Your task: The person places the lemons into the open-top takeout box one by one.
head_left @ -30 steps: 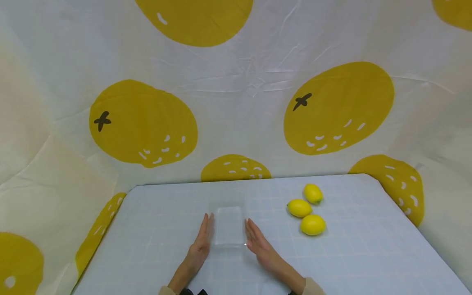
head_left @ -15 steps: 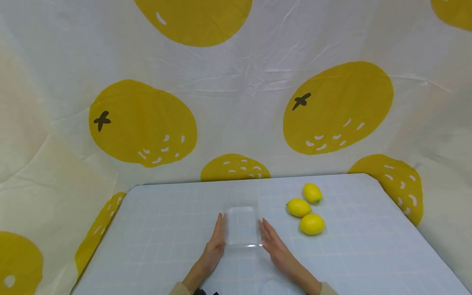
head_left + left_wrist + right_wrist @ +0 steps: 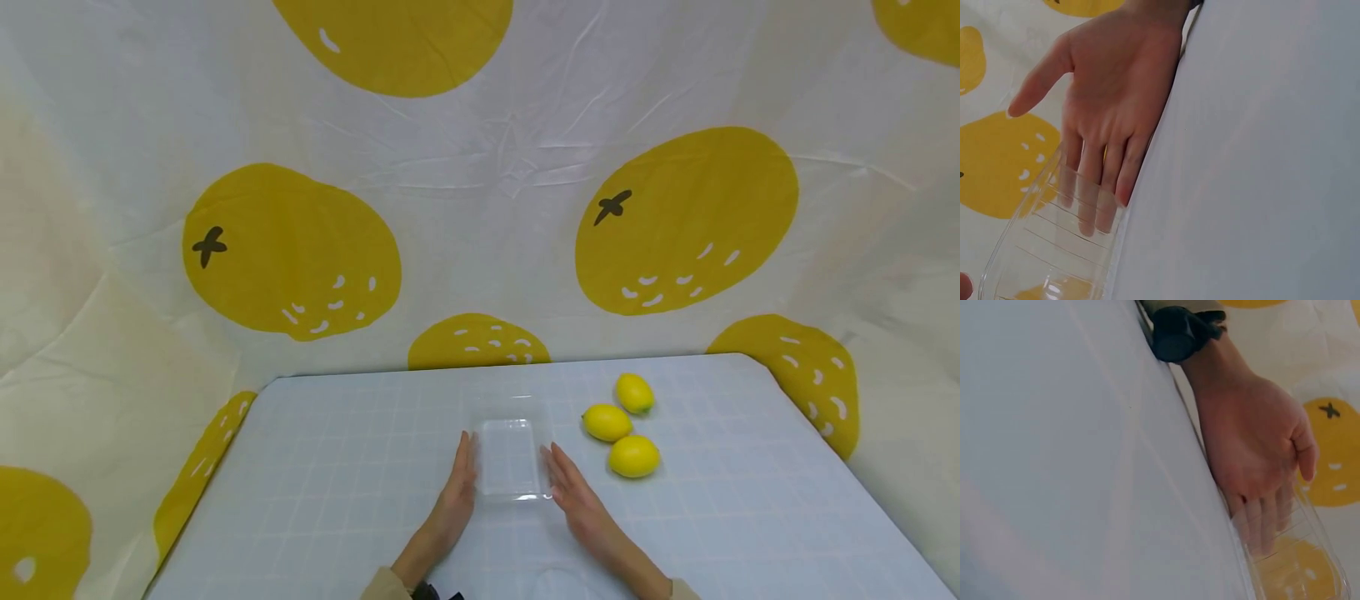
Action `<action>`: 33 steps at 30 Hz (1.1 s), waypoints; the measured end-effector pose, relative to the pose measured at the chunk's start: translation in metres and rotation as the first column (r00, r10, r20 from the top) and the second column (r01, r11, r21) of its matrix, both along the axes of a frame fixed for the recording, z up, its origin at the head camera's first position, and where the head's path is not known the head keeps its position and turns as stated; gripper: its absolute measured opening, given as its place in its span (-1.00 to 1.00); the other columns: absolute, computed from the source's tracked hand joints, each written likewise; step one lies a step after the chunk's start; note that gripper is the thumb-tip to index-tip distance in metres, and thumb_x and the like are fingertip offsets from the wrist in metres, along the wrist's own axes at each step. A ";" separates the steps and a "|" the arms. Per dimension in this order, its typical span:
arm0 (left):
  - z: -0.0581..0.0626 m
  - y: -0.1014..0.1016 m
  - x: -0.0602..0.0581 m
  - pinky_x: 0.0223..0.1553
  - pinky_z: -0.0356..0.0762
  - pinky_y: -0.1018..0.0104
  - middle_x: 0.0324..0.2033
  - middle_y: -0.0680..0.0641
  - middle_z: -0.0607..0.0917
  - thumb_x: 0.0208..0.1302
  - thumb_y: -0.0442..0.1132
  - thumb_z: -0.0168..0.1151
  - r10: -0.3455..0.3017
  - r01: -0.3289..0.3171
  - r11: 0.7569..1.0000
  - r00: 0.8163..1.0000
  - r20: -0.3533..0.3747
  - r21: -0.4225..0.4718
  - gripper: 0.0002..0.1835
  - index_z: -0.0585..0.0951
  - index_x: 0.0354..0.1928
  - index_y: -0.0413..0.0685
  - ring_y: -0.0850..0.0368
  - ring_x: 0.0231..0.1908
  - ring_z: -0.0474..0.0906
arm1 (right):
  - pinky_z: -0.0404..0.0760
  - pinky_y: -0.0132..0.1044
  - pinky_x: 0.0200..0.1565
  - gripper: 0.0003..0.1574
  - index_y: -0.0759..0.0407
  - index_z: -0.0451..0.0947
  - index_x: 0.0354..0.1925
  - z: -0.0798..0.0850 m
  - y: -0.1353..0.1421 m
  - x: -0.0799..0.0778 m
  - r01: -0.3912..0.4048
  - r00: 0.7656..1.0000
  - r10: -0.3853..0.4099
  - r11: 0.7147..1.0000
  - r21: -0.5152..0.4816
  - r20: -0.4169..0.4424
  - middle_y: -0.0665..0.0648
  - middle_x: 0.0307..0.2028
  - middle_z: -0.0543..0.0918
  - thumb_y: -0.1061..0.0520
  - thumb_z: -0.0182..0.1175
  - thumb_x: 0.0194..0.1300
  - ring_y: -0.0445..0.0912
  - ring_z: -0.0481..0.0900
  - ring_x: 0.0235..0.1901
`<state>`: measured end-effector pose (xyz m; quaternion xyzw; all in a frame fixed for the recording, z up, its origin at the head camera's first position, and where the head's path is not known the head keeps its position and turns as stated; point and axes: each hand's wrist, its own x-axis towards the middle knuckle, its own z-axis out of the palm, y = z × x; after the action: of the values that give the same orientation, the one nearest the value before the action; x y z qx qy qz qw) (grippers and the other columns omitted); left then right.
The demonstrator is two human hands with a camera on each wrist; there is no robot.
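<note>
A clear rectangular plastic container [image 3: 510,498] lies on the table between both hands in the head view. Along its left side, my left hand [image 3: 454,493] stands on edge with the fingers straight. My right hand [image 3: 583,505] flanks the right side the same way, palm facing inward. In the left wrist view, straight fingers show through the ribbed wall of the container [image 3: 1066,240], with the thumb held apart. From the right wrist view, that hand's fingers likewise overlap the container's wall [image 3: 1291,540].
Three lemons sit right of the container: one at the back [image 3: 636,393], a middle lemon [image 3: 607,423] and a front lemon [image 3: 634,457]. A faint transparent round object [image 3: 558,583] shows at the near edge. A fruit-print curtain [image 3: 480,250] hangs behind the table [image 3: 337,467].
Both hands and the container between them have slid right along the table, toward the lemons, moving less in the last half second. The lemons have stayed put.
</note>
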<state>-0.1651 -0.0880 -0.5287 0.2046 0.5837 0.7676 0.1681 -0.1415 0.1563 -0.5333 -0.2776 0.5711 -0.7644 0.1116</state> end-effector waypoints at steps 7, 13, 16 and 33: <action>-0.001 0.004 -0.002 0.35 -0.70 -0.22 0.47 -0.20 -0.61 0.54 -0.26 -0.39 0.048 -0.048 0.998 0.999 0.001 -0.050 -0.24 -0.61 0.46 -0.11 -0.15 0.42 -0.79 | 0.05 -0.62 0.29 -0.17 0.54 -0.53 0.44 -0.003 0.001 -0.002 0.025 1.000 -0.025 1.000 -0.004 0.000 0.60 0.42 -0.41 0.29 -0.25 0.54 -0.49 0.03 0.40; -0.001 0.005 -0.004 0.37 -0.65 -0.18 0.49 -0.19 -0.58 0.53 -0.29 -0.39 0.075 -0.074 0.994 0.997 -0.002 -0.079 -0.25 -0.59 0.47 -0.12 -0.14 0.44 -0.75 | 0.06 -0.60 0.31 -0.19 0.53 -0.49 0.45 -0.005 0.002 -0.002 0.038 0.999 -0.038 0.999 0.005 -0.010 0.46 0.50 -0.26 0.29 -0.26 0.55 -0.43 0.02 0.42; -0.001 0.006 -0.004 0.38 -0.65 -0.16 0.49 -0.20 -0.56 0.52 -0.31 -0.39 0.081 -0.081 0.994 0.997 -0.002 -0.073 -0.25 -0.58 0.48 -0.13 -0.13 0.44 -0.74 | 0.05 -0.62 0.29 -0.18 0.51 -0.52 0.46 -0.004 0.002 -0.002 0.044 0.999 -0.044 0.999 0.010 0.006 0.50 0.48 -0.31 0.28 -0.26 0.55 -0.47 0.03 0.40; -0.004 0.004 -0.003 0.35 -0.10 0.61 0.55 -0.16 -0.08 0.38 -0.40 -0.04 0.367 -0.410 0.903 0.892 -0.263 -0.127 -0.22 -0.06 0.57 -0.05 -0.05 0.53 -0.23 | 0.40 -0.47 0.19 -0.41 0.40 0.10 0.42 -0.006 0.002 -0.004 0.462 0.887 -0.451 0.876 0.141 -0.103 0.48 0.37 0.25 0.26 -0.05 0.53 0.02 0.40 0.32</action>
<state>-0.1677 -0.0840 -0.5324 0.1559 0.6949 0.7007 -0.0412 -0.1452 0.1583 -0.5390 -0.1507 0.6839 -0.7105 -0.0687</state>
